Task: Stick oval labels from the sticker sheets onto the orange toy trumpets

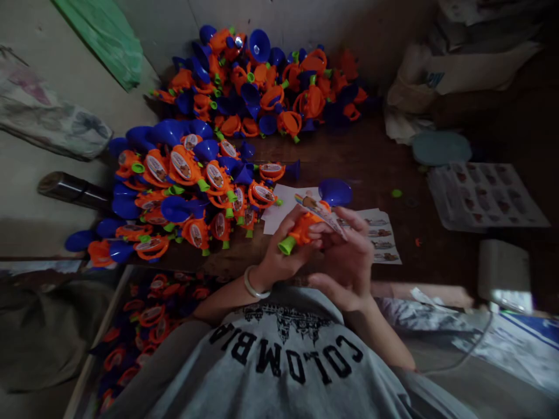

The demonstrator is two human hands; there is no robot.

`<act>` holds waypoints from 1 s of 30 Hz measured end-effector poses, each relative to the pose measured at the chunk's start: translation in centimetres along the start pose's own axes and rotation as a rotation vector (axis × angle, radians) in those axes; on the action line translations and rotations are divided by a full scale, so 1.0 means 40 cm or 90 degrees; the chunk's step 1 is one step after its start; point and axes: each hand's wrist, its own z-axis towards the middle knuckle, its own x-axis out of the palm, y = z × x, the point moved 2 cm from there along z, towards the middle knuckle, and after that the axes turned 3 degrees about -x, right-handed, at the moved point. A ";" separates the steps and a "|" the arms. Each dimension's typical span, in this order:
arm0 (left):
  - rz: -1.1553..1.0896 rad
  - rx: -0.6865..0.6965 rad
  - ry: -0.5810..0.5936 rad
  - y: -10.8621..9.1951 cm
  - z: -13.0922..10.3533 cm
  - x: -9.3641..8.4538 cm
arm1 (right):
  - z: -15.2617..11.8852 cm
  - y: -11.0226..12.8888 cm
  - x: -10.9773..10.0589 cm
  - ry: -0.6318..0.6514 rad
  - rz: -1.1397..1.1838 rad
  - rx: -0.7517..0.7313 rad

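My left hand is wrapped round an orange toy trumpet with a lime-green mouthpiece and a blue bell. A pale oval sticker with a printed brown figure stands at a slant over the trumpet's side. My right hand has its fingers at the sticker's right end, with the thumb held apart below. How much of the sticker touches the trumpet, I cannot tell. Under the hands lies a white sticker sheet with printed pictures, and another white paper is to the left.
Stickered trumpets are heaped at left; more trumpets pile against the wall. A box of trumpets stands below the table edge. At right are sticker sheets in plastic, a blue-green round lid and a white device with a cable.
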 end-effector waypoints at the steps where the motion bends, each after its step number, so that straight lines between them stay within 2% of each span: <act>1: -0.026 -0.023 -0.002 -0.001 0.001 -0.003 | 0.004 0.001 -0.006 -0.021 0.023 0.015; 5: -0.145 -0.066 0.018 0.004 0.006 -0.010 | 0.044 0.004 -0.032 -0.099 0.032 0.062; 9: -0.190 -0.081 0.050 0.001 0.007 -0.013 | 0.060 -0.001 -0.035 -0.114 0.009 0.131; 17: -0.228 -0.091 0.047 -0.016 0.007 -0.009 | 0.046 -0.018 -0.019 -0.168 -0.014 0.110; 25: -0.217 -0.035 0.042 -0.010 0.010 -0.014 | 0.042 -0.014 -0.005 -0.164 -0.014 0.121; 30: -0.204 -0.037 0.020 -0.009 0.011 -0.016 | 0.042 -0.015 0.002 -0.160 -0.050 0.114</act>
